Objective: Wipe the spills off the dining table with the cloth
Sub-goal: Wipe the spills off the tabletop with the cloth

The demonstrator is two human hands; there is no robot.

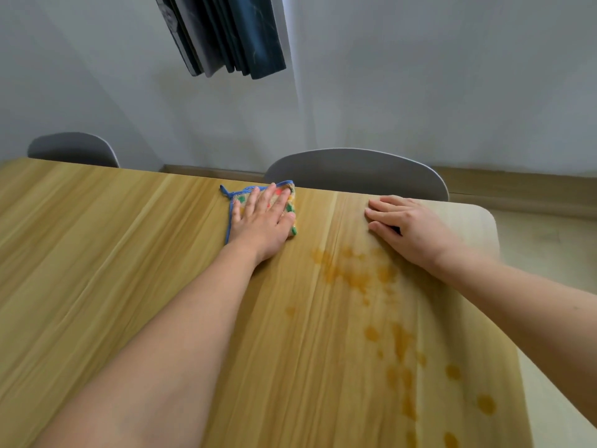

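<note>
I press my flat, open left hand (263,218) on the cloth (258,202) at twelve o'clock, ready to sweep toward the orange spills (365,273) at five o'clock, while my right hand (410,227), fingers straight, braces on the table (97,237).

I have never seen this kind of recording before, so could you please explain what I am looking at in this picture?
There is no machine: a person wears a camera on the head, looking forward and down at their own two hands. The left hand presses flat on a colourful cloth with blue edging, near the far edge of the wooden dining table. The right hand rests flat on the table, holding nothing. Orange spills spread between and below the hands. Two grey chairs stand behind the table.
</note>
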